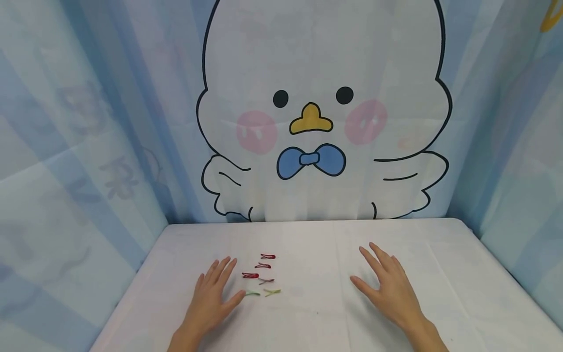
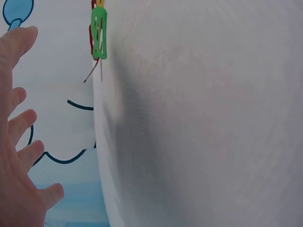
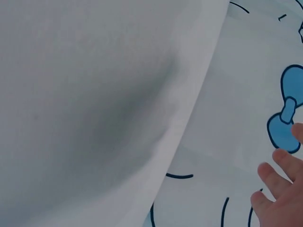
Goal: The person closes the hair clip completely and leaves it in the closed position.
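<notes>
Left of centre on the white table (image 1: 308,327) lie six small hair clips (image 1: 250,275), red, pinkish and green. Beside them the left hand (image 1: 212,294) spreads, empty, thumb near a green clip (image 1: 253,294); well apart, the right hand (image 1: 390,292) is likewise loose and empty. Behind hangs chick-printed cloth (image 1: 310,195).

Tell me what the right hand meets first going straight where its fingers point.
The right hand would probably meet the printed backdrop beyond the table, missing the hair clips, though its height and tilt are hard to judge.
</notes>
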Motion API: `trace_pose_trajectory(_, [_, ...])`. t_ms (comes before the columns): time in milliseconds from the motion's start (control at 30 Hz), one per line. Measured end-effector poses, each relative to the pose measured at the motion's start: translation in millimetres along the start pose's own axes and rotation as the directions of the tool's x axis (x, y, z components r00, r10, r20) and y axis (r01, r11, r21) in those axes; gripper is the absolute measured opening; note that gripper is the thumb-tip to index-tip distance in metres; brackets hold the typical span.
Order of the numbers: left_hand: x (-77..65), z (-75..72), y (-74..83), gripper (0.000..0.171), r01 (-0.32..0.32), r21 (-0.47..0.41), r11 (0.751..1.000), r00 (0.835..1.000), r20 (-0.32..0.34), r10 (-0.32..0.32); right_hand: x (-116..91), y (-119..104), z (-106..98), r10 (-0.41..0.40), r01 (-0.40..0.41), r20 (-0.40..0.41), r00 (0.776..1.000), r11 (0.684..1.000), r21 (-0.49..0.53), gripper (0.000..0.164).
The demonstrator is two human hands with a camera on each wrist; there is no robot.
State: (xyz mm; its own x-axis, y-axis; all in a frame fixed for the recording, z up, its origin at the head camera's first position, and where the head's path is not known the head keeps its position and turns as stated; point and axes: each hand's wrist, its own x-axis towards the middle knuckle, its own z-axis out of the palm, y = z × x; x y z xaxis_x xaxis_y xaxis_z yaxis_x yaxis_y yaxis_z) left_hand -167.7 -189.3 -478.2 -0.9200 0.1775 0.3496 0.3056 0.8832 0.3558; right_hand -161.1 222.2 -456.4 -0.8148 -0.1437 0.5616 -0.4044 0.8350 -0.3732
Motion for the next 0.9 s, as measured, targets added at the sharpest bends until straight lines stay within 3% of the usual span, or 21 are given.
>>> trace_pose_trajectory(367, [2.7, 3.2, 1.1, 0.075, -0.031, -0.039, 0.999, 0.999, -0.017, 0.031, 8, -19, 22, -0.072, 0.074, -0.042, 0.997, 0.996, 0.044, 0.064])
trace_pose_trajectory(900, [10.2, 2.7, 4.4, 0.058, -0.058, -0.092, 0.994, 0.997, 0.051, 0.063, 19, -38, 48, -0.150, 0.154, -0.056, 0.987, 0.985, 0.079, 0.064])
